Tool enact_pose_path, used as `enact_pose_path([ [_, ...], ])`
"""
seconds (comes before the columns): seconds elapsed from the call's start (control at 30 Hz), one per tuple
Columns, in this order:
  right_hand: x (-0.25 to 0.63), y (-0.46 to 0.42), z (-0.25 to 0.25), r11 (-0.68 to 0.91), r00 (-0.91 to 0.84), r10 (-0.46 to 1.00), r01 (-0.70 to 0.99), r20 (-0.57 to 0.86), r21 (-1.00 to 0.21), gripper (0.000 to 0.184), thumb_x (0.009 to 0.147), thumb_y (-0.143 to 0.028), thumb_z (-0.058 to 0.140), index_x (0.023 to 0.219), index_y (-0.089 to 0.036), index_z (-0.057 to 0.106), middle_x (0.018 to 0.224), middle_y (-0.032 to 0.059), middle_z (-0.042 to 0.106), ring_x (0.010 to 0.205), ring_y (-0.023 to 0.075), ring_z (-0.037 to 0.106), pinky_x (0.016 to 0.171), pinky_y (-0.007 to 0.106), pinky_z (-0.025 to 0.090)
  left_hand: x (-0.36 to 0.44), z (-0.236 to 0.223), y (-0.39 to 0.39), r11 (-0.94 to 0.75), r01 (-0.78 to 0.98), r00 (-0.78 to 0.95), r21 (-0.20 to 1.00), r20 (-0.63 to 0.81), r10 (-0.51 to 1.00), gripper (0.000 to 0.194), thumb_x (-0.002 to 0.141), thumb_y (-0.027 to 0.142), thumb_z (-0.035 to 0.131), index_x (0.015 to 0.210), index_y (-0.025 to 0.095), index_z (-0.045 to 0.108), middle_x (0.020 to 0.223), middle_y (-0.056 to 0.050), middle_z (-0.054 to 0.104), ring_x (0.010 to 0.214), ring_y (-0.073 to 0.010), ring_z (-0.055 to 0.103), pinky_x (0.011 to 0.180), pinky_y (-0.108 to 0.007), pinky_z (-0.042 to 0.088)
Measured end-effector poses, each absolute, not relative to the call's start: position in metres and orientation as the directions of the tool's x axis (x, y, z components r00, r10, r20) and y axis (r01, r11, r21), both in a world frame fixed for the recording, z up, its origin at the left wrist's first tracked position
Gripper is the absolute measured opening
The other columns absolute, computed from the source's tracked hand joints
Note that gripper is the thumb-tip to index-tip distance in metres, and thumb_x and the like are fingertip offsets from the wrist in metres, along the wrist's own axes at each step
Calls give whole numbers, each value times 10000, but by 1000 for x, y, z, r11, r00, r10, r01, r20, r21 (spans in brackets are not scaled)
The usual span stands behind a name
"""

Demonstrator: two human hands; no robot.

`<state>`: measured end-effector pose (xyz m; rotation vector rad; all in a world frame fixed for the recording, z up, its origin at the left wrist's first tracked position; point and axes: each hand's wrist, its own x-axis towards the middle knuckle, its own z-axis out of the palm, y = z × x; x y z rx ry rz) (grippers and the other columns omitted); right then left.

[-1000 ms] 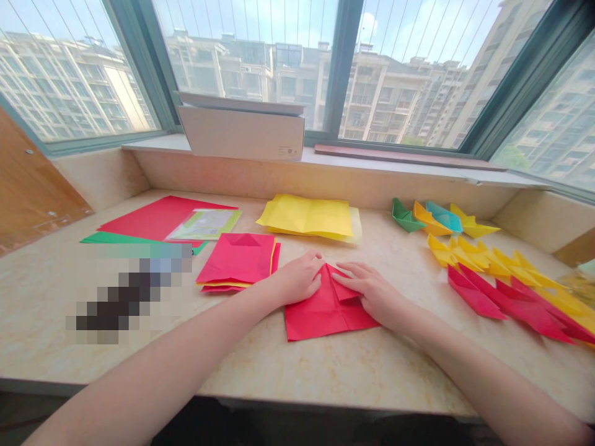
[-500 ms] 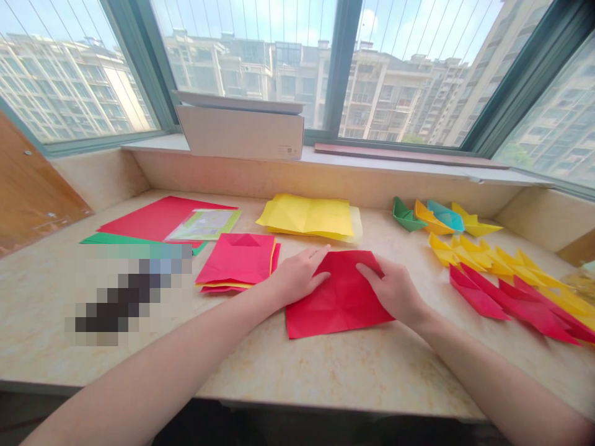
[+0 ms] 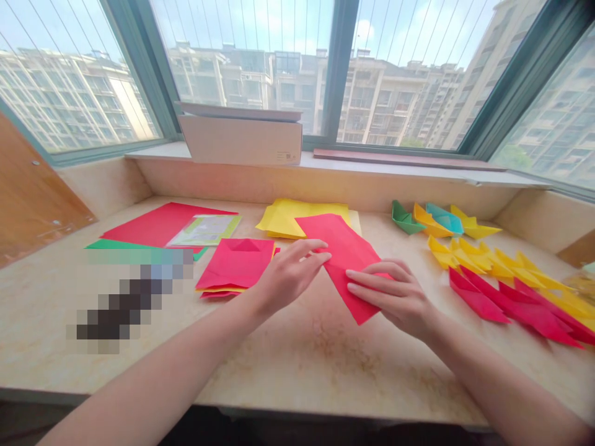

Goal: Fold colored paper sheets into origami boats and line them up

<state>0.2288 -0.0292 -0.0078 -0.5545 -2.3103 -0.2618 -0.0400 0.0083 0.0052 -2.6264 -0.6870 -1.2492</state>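
A folded sheet of red paper [image 3: 341,254] is held up off the counter, tilted, its upper left corner overlapping the yellow sheets behind. My right hand [image 3: 402,297] grips its lower right side, fingers across the front and thumb hidden behind. At the left edge, my left hand [image 3: 295,266] pinches the paper between its fingertips. Just left of that hand lies a stack of folded red and yellow paper [image 3: 237,263], partly covered by it.
Yellow sheets [image 3: 283,217] lie at the back. Red sheets [image 3: 153,223], a green sheet [image 3: 121,245] and a clear, green-edged packet [image 3: 204,229] are at left. Folded paper boats [image 3: 478,297] line the right side. A white box [image 3: 242,139] stands on the sill.
The red paper lay flat under both hands, its folded flap turned over half a second ago. Now it is lifted off the counter, tilted and narrower, with both hands on its edges.
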Motion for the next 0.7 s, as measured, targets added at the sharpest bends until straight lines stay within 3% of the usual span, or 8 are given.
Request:
enact_pose_path([
  [0.13, 223, -20, -18, 884, -715, 430, 457, 551, -96, 355, 954, -163, 531, 1282, -263, 624, 1236, 73, 681, 1065, 234, 610, 908, 416, 510, -44, 4, 19, -876, 467, 787, -121, 508, 350, 221, 901, 114, 531, 1035, 180, 693, 1130, -79, 687, 986, -225, 628, 848, -370, 521],
  [0.3, 213, -22, -24, 834, -769, 549, 475, 328, -283, 234, 968, -312, 541, 1116, -214, 694, 1061, 75, 733, 973, 221, 661, 868, 363, 527, -43, -2, 23, -907, 417, 867, -66, 329, 375, 270, 846, 91, 563, 1040, 204, 711, 1116, -54, 713, 1045, -239, 609, 947, -410, 463],
  [0.53, 210, -22, -22, 524, -466, 845, 630, 261, -573, 194, 986, -264, 445, 1010, -228, 634, 955, 22, 728, 814, 188, 667, 720, 305, 491, -45, -9, 29, -907, 422, 873, 12, 265, 409, 270, 858, 81, 575, 1036, 214, 729, 1119, -40, 730, 1046, -234, 635, 935, -384, 472],
  [0.7, 203, -17, -24, 389, -312, 920, 658, 236, -645, 245, 983, -297, 426, 824, -202, 586, 832, 20, 696, 740, 188, 617, 656, 308, 453, -44, -14, 32, -907, 419, 880, 49, 223, 419, 237, 900, 137, 558, 1026, 215, 743, 1112, -51, 735, 1027, -239, 655, 906, -384, 493],
])
